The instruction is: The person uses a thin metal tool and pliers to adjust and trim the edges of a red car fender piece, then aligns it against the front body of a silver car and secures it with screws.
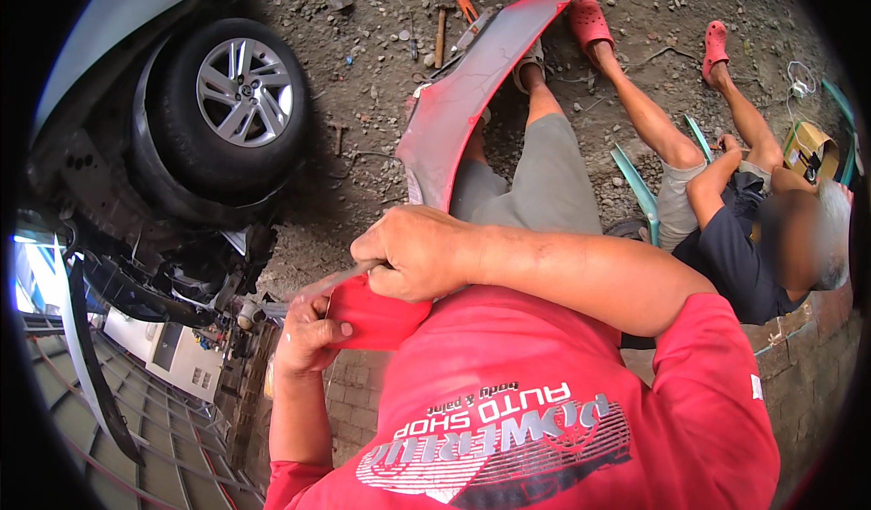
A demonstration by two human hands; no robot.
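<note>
The long red painted metal car fender panel [454, 102] stands on the dirt ground [363, 147]; the left hand [310, 333] grips its lower corner, the right hand [419, 251] clasps a thin grey metal tool [331, 280] against it

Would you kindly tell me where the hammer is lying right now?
In the head view the hammer lies on the dirt ground near the top centre, just left of the red car panel and right of the car wheel.
</note>
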